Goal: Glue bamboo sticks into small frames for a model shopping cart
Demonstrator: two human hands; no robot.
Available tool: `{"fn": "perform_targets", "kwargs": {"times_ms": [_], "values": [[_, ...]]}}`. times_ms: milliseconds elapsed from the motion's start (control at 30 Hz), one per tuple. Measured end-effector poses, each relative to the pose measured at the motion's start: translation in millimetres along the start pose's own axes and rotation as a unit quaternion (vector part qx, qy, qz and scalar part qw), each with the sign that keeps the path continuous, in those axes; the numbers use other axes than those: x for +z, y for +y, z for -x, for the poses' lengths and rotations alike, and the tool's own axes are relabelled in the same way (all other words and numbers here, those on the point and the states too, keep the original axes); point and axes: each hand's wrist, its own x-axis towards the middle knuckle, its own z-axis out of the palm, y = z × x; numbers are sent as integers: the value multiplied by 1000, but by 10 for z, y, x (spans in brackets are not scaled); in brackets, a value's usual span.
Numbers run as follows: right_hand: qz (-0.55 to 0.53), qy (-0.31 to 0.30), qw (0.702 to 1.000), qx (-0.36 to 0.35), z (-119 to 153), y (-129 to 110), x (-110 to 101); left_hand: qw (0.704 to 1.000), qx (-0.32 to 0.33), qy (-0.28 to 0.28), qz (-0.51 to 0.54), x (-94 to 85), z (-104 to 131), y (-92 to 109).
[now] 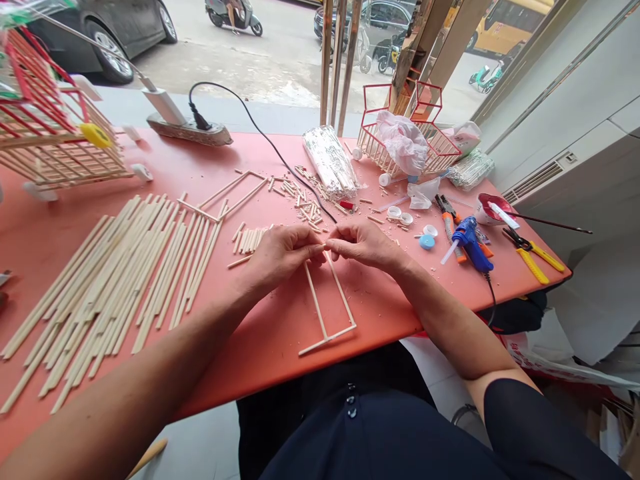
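Note:
A thin frame of wooden sticks [316, 300] lies on the table in front of me, its far end under my fingers. My left hand [293, 248] pinches that far end from the left. From the right, my right hand [357, 245] pinches the same end, thumb and fingers together, close beside the left fingertips. The joint between the fingers is hidden. A row of short cut sticks [249, 240] lies just beyond my left hand. Further back stands a second stick frame [245, 200] of similar shape, partly over the long sticks.
Long wooden sticks [107, 287] are spread at left. A blue glue gun [467, 239], pliers [534, 255] and bottle caps [426, 241] lie at right. Stick-built carts stand at the back left [65, 157] and back right [370, 143]. A black cable [280, 155] crosses the table from a power strip [200, 132].

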Motion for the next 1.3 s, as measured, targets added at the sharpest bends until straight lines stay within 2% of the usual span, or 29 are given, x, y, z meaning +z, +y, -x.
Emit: {"fn": "perform_targets", "kwargs": {"times_ms": [267,533,800,967,1133,1300], "values": [[-63,5,997,53,2,1,15,1000,-5,-2,20,13,4,-1],[-87,-7,995,50,-8,8,5,999,-12,-5,39,-4,7,0],[-103,21,992,66,-13,24,64,999,-8,-4,48,-1,0,-14],[-98,17,993,57,-5,11,73,999,-9,-1,52,2,8,-3],[-98,50,990,85,-4,3,125,999,-6,-1,48,9,5,-8],[-32,74,994,69,5,-12,170,999,-3,2,45,5,0,1]]}}
